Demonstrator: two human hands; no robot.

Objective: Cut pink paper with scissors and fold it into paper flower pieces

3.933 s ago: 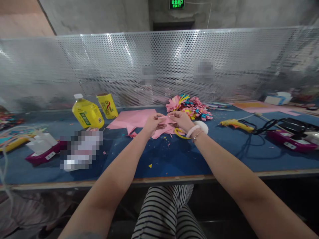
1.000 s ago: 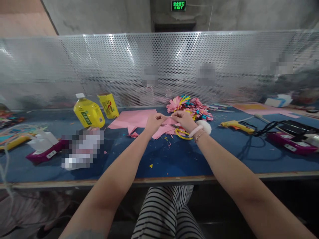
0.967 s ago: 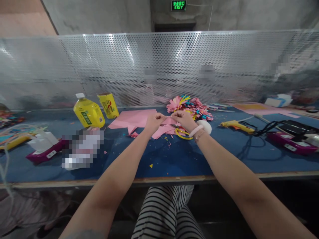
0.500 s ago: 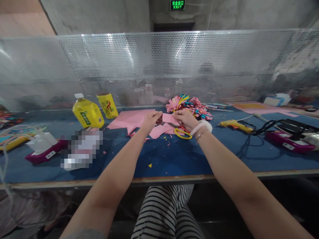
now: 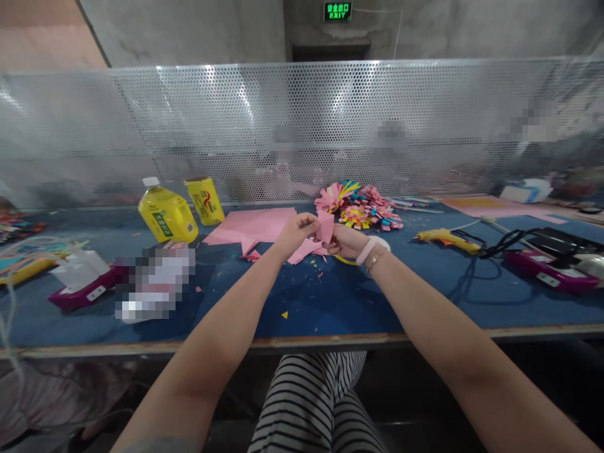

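Note:
A small piece of pink paper [image 5: 325, 225] stands upright between my hands, above the blue tabletop. My left hand [image 5: 299, 229] pinches its left edge with thumb and forefinger. My right hand [image 5: 348, 241], with a white band at the wrist, closes on it from the lower right. Under the right hand only part of a yellow scissors handle [image 5: 346, 260] shows. Pink paper scraps [image 5: 304, 251] lie beneath my hands. Just behind to the left is a large pink sheet [image 5: 257, 225].
Fringed paper flowers [image 5: 361, 204] are heaped behind my hands, before a perforated metal screen [image 5: 236, 126]. On the left stand a bottle of yellow liquid [image 5: 167, 214] and a yellow can [image 5: 204, 201]. A yellow glue gun [image 5: 446, 238] and a purple power strip [image 5: 550, 270] lie at right.
My hands have come closer together, the right one moving left and turning. The pink paper, earlier stretched flat between them, is now upright. The scissors handles are more covered.

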